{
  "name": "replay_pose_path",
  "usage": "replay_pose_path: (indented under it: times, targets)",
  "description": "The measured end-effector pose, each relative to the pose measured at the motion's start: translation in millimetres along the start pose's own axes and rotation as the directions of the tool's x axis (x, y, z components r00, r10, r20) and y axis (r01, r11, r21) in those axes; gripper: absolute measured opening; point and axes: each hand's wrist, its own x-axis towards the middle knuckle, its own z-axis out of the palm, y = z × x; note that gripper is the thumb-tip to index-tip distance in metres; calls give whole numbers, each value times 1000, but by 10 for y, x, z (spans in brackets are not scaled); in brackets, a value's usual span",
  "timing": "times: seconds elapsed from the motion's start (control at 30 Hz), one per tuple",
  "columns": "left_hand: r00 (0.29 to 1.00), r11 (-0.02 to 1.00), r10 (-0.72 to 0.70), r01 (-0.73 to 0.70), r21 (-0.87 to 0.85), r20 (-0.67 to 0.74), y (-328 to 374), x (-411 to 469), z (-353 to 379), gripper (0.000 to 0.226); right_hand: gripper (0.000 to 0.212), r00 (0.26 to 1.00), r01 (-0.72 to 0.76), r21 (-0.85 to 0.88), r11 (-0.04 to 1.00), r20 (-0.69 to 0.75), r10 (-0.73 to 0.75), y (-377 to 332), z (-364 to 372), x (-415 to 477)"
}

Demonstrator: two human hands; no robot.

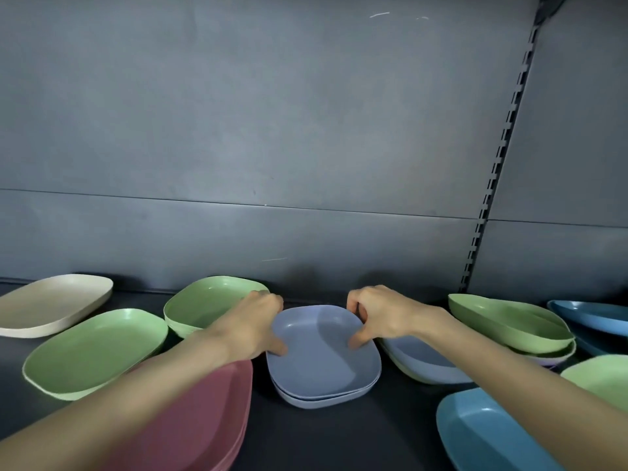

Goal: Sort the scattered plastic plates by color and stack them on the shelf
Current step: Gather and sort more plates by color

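A small stack of lavender plates [323, 365] lies in the middle of the dark shelf [390, 433]. My left hand [253, 322] grips the stack's left rim, thumb inside the top plate. My right hand [380, 316] grips its far right rim the same way. A stack of pink plates [200, 426] lies at the front left, partly under my left forearm. Green plates lie to the left: one flat [95, 353], and a stack [207, 302] behind my left hand.
A beige plate [54, 304] lies at the far left. Right of the stack, a lavender plate [421, 362] rests in another plate. Further right are tilted green plates [506, 322], blue plates [591, 317], a teal plate [489, 433] and a green one [601, 375]. The grey back wall [272, 130] stands close behind.
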Motion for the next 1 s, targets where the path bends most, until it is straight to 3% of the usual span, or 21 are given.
replay_pose_path:
  times: [0.2, 0.37, 0.53, 0.67, 0.87, 1.0]
  targets:
    - [1000, 993, 0, -1, 115, 8, -4, -6, 12, 40, 37, 1000, -8, -11, 1000, -2, 8, 52, 33, 7]
    - [990, 984, 98, -81, 161, -103, 67, -46, -92, 38, 42, 997, 5, 11, 1000, -78, -4, 124, -73, -99]
    - [931, 971, 238, -236, 38, -277, 312, -51, -119, 40, 41, 971, -43, 60, 997, -233, 56, 287, -257, -406]
    - [883, 929, 351, -370, -2, -311, 580, -45, -56, 40, 41, 938, -100, 54, 994, -328, 112, 437, -299, -779]
    - [824, 832, 540, -553, -41, -171, 1009, -96, 50, 42, 39, 902, -135, 74, 988, -404, 154, 654, -301, -1306]
    - [833, 832, 550, -553, -52, -51, 1227, -139, 148, 47, 31, 917, -102, 163, 981, -367, 156, 738, -300, -1587]
